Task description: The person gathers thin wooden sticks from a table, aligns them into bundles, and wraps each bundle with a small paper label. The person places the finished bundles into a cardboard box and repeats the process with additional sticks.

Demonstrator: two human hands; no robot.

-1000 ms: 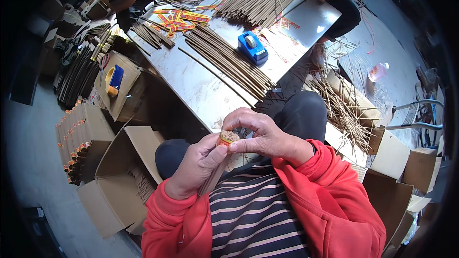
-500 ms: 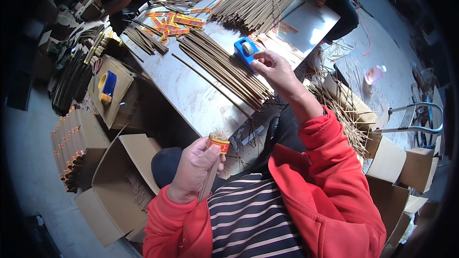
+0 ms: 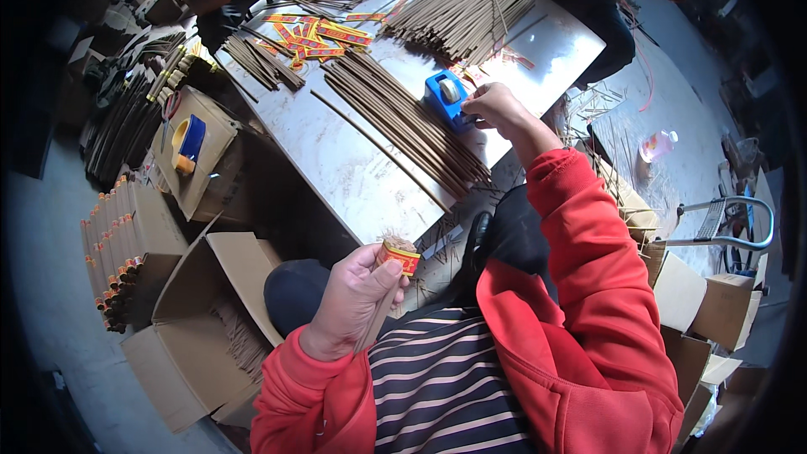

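Note:
In my left hand (image 3: 357,294) is a bundle of thin brown incense sticks (image 3: 380,313), held upright and tilted, its top end frayed-looking. A red and yellow paper label (image 3: 402,261) goes round the bundle near the top, under my thumb. My right hand (image 3: 498,107) is at the near end of a blue tape dispenser (image 3: 448,101) with a roll of clear tape in it. Thumb and forefinger are pinched there; whatever lies between them is too small to make out. Left of the dispenser, long brown incense sticks (image 3: 395,118) lie in a loose row on the white table (image 3: 328,176).
Red and yellow labels (image 3: 315,38) and a big pile of sticks (image 3: 462,13) lie farther back. Open cardboard boxes (image 3: 189,328) stand at the left, beside stacked banded bundles (image 3: 113,244). A metal-framed trolley (image 3: 723,223) stands right. Other people sit across the table.
The whole view has shifted slightly. My right hand's fingers have come down to the dispenser's near end, pinched. My left hand still holds the banded bundle.

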